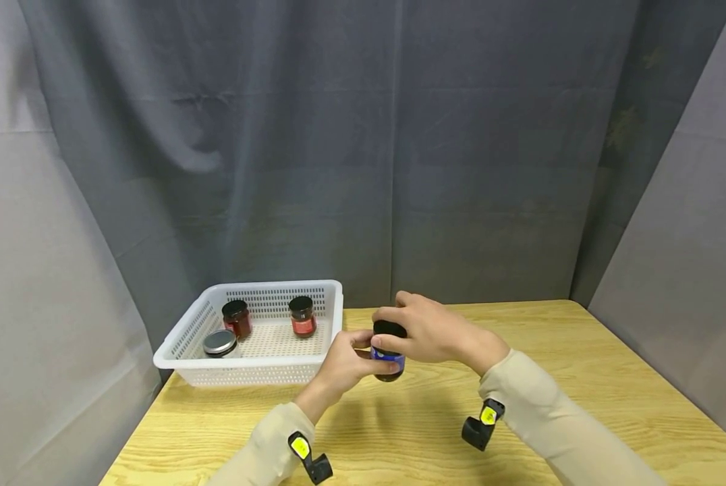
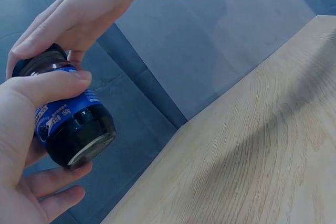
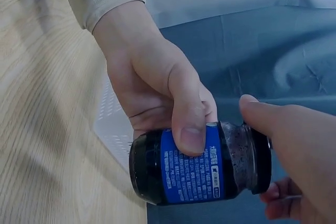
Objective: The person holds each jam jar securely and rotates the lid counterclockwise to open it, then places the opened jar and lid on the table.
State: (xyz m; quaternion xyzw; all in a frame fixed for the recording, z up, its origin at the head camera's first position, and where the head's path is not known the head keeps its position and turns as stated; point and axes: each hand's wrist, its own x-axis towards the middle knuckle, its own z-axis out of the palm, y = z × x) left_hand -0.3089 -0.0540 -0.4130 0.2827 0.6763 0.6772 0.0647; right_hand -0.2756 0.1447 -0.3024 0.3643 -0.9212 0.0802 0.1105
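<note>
A glass jar (image 3: 197, 169) of dark contents, with a blue label and a black lid (image 1: 390, 329), is held upright above the table in the head view. My left hand (image 1: 346, 361) grips the jar's body, the thumb pressed across the label. From the right, my right hand (image 1: 432, 331) holds the lid, its fingers and thumb around the rim. The left wrist view shows the jar's dark base (image 2: 84, 137) below the left thumb. In the right wrist view the lid sits on the jar's neck, partly covered by the right hand.
A white perforated basket (image 1: 247, 371) stands at the table's left. Inside are two red-labelled jars with black lids, one left (image 1: 237, 320) and one right (image 1: 303, 317), and a jar with a silver lid (image 1: 220, 343). Grey curtains (image 1: 314, 169) hang behind the wooden table (image 1: 551, 405).
</note>
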